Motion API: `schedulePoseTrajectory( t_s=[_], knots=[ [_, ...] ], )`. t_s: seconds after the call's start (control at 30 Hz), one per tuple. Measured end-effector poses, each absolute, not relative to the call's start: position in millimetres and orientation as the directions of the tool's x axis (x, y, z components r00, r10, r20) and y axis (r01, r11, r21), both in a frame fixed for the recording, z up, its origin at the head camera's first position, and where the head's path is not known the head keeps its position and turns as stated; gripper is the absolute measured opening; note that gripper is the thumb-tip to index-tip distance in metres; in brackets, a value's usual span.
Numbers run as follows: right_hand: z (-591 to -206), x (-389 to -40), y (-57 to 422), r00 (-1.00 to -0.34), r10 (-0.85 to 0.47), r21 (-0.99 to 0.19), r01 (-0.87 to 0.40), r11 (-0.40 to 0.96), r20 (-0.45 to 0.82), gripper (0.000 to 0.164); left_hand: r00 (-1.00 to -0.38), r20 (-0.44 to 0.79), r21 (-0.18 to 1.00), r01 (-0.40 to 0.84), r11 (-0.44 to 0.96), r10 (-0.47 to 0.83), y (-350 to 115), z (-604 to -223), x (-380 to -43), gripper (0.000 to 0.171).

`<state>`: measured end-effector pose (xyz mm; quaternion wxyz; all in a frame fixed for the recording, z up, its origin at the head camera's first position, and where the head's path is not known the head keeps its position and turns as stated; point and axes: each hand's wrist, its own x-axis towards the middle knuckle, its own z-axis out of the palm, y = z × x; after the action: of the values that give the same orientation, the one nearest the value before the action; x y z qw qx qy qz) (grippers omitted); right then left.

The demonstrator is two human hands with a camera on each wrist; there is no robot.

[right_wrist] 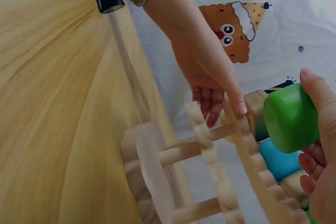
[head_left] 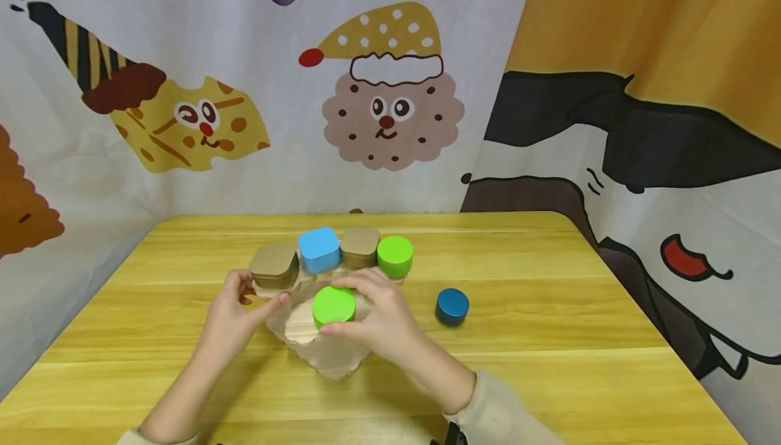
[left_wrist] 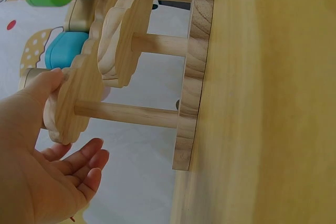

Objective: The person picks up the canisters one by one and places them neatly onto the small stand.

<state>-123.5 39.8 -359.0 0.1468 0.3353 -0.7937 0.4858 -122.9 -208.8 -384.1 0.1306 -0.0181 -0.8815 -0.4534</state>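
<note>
A wooden stand (head_left: 332, 357) with scalloped tiers on round pegs stands on the table. My left hand (head_left: 232, 316) holds the left end of its rear tier, the thumb on the edge and the other fingers loosely bent beyond it. In my right hand (head_left: 384, 316), a green block (head_left: 333, 306) with a rounded outline is pinched between thumb and fingers, above the lower front tier. The right wrist view shows this green block (right_wrist: 290, 119) raised off the wood. Along the rear tier sit a tan block (head_left: 274, 265), a blue block (head_left: 319, 249), another tan block (head_left: 360, 246) and a second green block (head_left: 394, 256).
A dark blue round block (head_left: 452, 307) lies on the wooden table (head_left: 549, 336), right of the stand. Behind the table's far edge hangs a cloth (head_left: 293, 180) printed with cartoon figures.
</note>
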Motion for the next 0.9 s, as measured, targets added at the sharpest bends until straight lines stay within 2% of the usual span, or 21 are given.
schedulePoseTrajectory(
  t_s=[0.23, 0.53, 0.9],
  knots=[
    [-370.2, -128.4, 27.9, -0.759, -0.385, -0.685, -0.645, 0.338, 0.525, 0.062, -0.963, 0.253, 0.785, 0.151, 0.6, -0.089, -208.9, -386.1, -122.5, 0.063],
    [-380.5, -132.0, 15.2, -0.738, -0.403, -0.664, -0.669, 0.335, 0.54, 0.062, -0.963, 0.255, 0.78, 0.156, 0.606, -0.081, -209.8, -385.6, -122.1, 0.064],
    [-389.4, -135.1, 5.9, -0.752, -0.396, -0.645, -0.657, 0.389, 0.527, 0.062, -0.96, 0.268, 0.778, 0.168, 0.606, -0.078, -210.0, -384.8, -122.2, 0.063]
  ],
)
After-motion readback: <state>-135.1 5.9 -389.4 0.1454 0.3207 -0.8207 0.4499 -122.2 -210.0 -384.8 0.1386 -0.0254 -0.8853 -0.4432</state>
